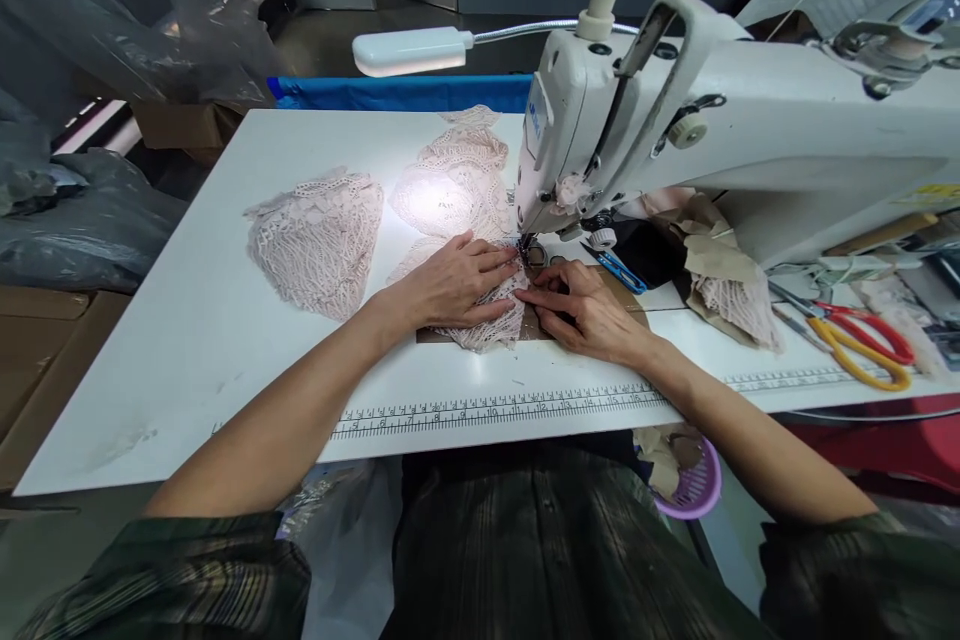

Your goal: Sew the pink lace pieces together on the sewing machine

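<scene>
Pale pink lace fabric [491, 332] lies under the needle area of a white sewing machine [570, 110]. My left hand [461, 282] rests flat on this lace, fingers stretched toward the presser foot [525, 245]. At the lace's right edge, my right hand [581, 310] has its fingers bent and the tips drawn together, touching the edge. Whether a fold of lace is between those fingertips is hard to see. More lace [469, 160] extends behind my left hand, lit by a lamp. A separate stack of lace pieces [319, 245] lies to the left.
Blue thread snips [622, 272] lie right of the needle. Beyond are a brown-paper lace bundle [724, 270], yellow-handled scissors [862, 355] and red-handled scissors [874, 332]. A lamp [411, 52] hangs above the white table [187, 350]. A purple basket [694, 490] stands below, cardboard boxes [52, 350] at left.
</scene>
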Demonstrator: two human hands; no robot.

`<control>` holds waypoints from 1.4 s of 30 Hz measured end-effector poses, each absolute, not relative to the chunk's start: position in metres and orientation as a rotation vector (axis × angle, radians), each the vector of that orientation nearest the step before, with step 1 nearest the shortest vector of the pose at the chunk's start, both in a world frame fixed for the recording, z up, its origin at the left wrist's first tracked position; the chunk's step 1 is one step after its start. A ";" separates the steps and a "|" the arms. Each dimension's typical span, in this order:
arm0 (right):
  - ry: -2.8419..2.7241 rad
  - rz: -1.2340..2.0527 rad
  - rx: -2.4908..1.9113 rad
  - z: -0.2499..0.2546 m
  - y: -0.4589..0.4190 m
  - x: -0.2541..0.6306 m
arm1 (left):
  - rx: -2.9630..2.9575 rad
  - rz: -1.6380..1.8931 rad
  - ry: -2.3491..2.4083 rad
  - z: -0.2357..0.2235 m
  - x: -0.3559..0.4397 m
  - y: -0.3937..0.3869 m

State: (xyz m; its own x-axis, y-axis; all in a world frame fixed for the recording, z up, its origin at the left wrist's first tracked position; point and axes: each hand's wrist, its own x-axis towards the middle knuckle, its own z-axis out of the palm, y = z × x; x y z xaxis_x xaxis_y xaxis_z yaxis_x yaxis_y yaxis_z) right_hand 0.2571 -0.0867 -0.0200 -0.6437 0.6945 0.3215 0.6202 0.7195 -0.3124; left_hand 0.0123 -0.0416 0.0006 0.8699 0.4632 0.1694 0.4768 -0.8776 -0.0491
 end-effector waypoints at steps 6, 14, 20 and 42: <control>-2.484 0.269 -1.015 -0.021 -0.088 0.257 | -2.970 -0.233 -0.777 0.003 0.014 -0.042; -2.465 0.300 -1.013 -0.021 -0.088 0.257 | -2.943 -0.206 -0.801 0.003 0.015 -0.043; -2.458 0.305 -0.976 -0.022 -0.087 0.259 | -2.960 -0.206 -0.807 0.002 0.015 -0.044; -2.427 0.343 -1.016 -0.019 -0.087 0.256 | -2.921 -0.212 -0.796 0.001 0.017 -0.045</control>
State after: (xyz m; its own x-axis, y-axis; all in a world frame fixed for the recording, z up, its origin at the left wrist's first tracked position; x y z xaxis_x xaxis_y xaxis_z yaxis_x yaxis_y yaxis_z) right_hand 0.2558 -0.0871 -0.0189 -0.6071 0.7202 0.3357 0.5991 0.6924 -0.4020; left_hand 0.0174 -0.0451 0.0015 0.8531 0.4961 0.1619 0.5109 -0.8571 -0.0658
